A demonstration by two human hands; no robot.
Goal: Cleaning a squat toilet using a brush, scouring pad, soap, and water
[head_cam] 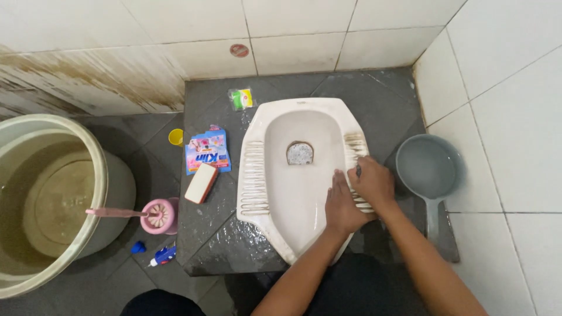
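Note:
A white squat toilet [293, 193] sits in a raised dark tiled platform [216, 234]. My left hand [342, 205] lies flat on the toilet's right rim, fingers together. My right hand [372, 182] presses on the stained, ribbed right footrest [355, 146], closed around a small dark object that barely shows between the fingers; I cannot tell what it is. The drain hole [300, 153] is in the middle of the bowl.
A grey water dipper [430, 169] lies right of the toilet. On the left are a sponge block [201, 182], a detergent sachet [207, 151], a small green packet [242, 98], a yellow cap [175, 137], a pink brush holder [159, 215], a small blue bottle [163, 255] and a large bucket [102, 175].

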